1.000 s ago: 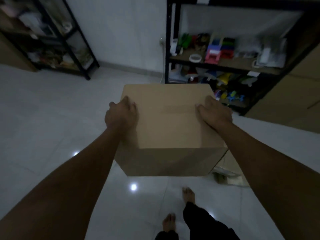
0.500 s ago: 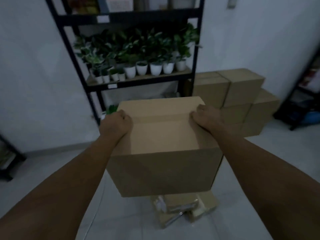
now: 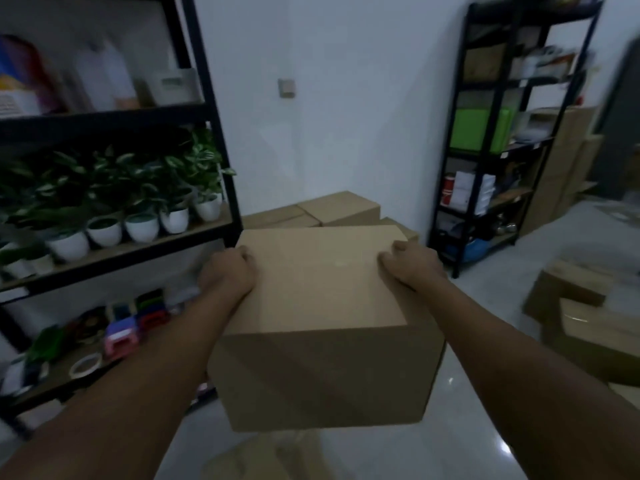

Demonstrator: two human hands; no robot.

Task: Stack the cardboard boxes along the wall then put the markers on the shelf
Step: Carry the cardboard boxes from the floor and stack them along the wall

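I carry a plain brown cardboard box (image 3: 322, 327) off the floor in front of me. My left hand (image 3: 228, 275) grips its upper left edge and my right hand (image 3: 412, 268) grips its upper right edge, fingers curled over the top. Beyond it, a stack of cardboard boxes (image 3: 332, 209) stands against the white wall in the corner, partly hidden by the carried box. I cannot make out any markers.
A black shelf rack (image 3: 221, 188) on the left holds potted plants (image 3: 138, 209), coloured items and tape rolls. Another black rack (image 3: 491, 168) stands on the right. More cardboard boxes (image 3: 588, 320) lie on the floor at right, and one box (image 3: 263, 459) below me.
The view has swung round with the box still carried in both hands. The plant rack now sits to the left and the stack by the wall is straight ahead and closer.
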